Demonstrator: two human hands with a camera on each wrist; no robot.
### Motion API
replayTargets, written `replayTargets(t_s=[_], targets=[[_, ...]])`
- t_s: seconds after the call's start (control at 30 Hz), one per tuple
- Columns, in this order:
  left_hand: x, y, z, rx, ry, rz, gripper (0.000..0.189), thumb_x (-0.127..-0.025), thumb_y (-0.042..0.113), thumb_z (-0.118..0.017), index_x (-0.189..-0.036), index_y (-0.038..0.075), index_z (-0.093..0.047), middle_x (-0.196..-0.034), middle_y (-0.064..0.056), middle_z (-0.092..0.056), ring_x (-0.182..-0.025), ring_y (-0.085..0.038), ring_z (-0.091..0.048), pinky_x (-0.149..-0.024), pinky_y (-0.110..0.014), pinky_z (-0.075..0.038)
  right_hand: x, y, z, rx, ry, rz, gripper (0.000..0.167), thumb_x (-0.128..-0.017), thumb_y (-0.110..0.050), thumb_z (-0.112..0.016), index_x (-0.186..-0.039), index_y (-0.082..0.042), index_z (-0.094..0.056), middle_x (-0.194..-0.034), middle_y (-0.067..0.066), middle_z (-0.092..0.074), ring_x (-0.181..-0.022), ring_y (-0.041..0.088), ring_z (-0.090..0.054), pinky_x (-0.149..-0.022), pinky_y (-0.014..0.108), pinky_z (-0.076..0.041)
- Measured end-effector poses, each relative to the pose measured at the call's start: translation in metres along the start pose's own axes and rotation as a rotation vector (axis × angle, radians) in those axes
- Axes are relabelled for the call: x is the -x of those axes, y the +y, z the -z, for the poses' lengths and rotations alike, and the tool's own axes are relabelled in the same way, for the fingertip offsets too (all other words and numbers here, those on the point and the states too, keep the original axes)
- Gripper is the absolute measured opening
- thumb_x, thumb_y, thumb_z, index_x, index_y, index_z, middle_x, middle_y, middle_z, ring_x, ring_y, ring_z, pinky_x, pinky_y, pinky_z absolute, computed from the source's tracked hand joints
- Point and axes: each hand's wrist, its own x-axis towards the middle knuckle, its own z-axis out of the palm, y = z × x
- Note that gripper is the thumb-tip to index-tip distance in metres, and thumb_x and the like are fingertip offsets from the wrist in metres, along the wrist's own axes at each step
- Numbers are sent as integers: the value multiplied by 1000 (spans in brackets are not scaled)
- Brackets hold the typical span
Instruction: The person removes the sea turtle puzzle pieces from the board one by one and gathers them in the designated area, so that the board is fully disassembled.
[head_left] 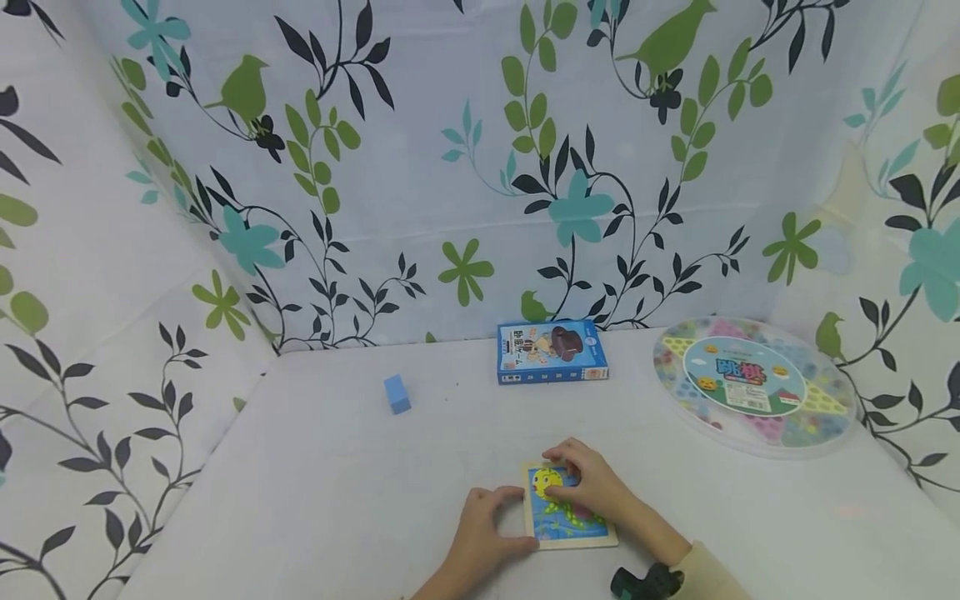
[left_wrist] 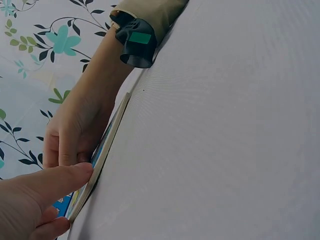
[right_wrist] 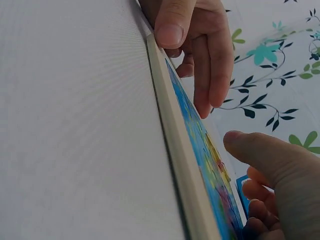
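A small puzzle board (head_left: 551,527) with a pale wooden rim lies on the white table; its blue picture carries a yellow spotted creature. My left hand (head_left: 483,537) holds its left side, thumb at the near corner and a finger at the far part. In the right wrist view the left thumb presses the board's corner (right_wrist: 156,47). My right hand (head_left: 592,487) reaches over the upper part, hiding some of the picture. Its thumb (right_wrist: 250,145) appears just above the picture, while its other fingers bend near the far edge, partly hidden. No loose piece shows in it.
Behind the board lies a blue box (head_left: 551,352) with a cartoon picture. A small blue block (head_left: 397,394) sits farther left. To the right is a round clear-covered game set (head_left: 753,387). Patterned cloth (head_left: 405,208) hangs behind the table. A dark wrist device (head_left: 647,582) is on the right forearm.
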Motion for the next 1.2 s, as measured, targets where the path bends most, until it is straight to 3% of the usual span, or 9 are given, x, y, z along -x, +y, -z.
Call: replayTargets(t_s=[0.17, 0.43, 0.87, 1.2], targets=[[0, -4, -1, -54, -21, -63, 69, -60, 51, -74, -117, 16, -56, -93, 6, -40, -82, -11, -34, -74, -29, -36, 1, -1, 0, 22, -4, -28, 39, -72, -22, -75, -103, -4, -61, -86, -3, -50, -70, 11, -42, -62, 23, -40], [-1, -5, 0, -99, -3, -175, 63, -63, 53, -71, -113, 15, -59, -114, 9, -54, -88, -8, -35, -77, -29, -35, 1, -4, 1, 70, -33, -65, 37, -72, -24, -74, -101, -5, -63, -85, -6, -49, -72, 9, -43, -64, 23, -41], [0, -4, 2, -101, -27, -176, 52, -65, 52, -70, -103, 16, -65, -117, 6, -54, -91, -9, -36, -78, -31, -34, 0, -7, 0, 83, -28, -90, 34, -71, -23, -75, -99, -5, -65, -84, -6, -50, -72, 9, -44, -65, 24, -42], [0, -5, 1, -139, -16, -223, 44, -66, 53, -68, -96, 22, -69, -116, 4, -54, -90, -9, -37, -77, -31, -34, 1, -6, -2, 65, -21, -112, 30, -73, -22, -74, -98, -7, -65, -85, -6, -51, -72, 9, -44, -65, 23, -42]])
